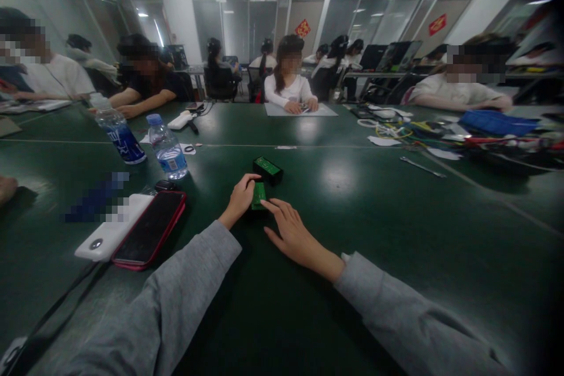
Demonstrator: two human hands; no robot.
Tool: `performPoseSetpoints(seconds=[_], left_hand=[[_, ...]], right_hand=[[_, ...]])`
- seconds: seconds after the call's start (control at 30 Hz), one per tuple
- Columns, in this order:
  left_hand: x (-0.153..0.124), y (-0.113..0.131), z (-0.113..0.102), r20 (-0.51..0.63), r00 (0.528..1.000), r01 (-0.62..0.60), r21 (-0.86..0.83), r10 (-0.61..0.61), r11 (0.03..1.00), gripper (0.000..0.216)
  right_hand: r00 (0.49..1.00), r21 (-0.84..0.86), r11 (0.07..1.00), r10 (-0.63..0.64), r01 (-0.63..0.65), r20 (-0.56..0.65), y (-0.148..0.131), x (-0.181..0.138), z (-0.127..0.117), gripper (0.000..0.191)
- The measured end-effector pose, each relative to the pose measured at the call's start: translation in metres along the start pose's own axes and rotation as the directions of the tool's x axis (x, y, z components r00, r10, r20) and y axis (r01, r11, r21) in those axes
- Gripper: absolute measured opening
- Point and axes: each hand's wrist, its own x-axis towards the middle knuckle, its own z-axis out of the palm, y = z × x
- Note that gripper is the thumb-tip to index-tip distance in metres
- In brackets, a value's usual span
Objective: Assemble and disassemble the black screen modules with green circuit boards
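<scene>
A small green circuit board point(259, 194) lies on the dark green table in front of me; what is beneath it is mostly hidden. My left hand point(239, 198) grips it at its left side and far edge, fingers bent around it. On its right edge rests the index fingertip of my right hand point(291, 234), whose fingers are stretched out and apart, with the thumb pointing left over the table. Just beyond my left fingertips sits a black box point(268, 170) with a green board in its top.
To the left lie a phone in a red case point(152, 228) and a white device point(115, 229). Two bottles, one large point(120, 134) and one small point(167, 150), stand behind them. A wrench point(422, 167) and tangled cables point(409, 129) are at right. Several people sit around.
</scene>
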Motion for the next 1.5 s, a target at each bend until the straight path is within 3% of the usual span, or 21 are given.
performPoseSetpoints(seconds=[1.5], left_hand=[[-0.0004,0.0015,0.0003,-0.007,1.000,-0.021,0.021,0.021,1.000,0.027]], right_hand=[[0.999,0.014,1.000,-0.007,0.007,0.034,0.0005,0.0016,0.0004,0.062]])
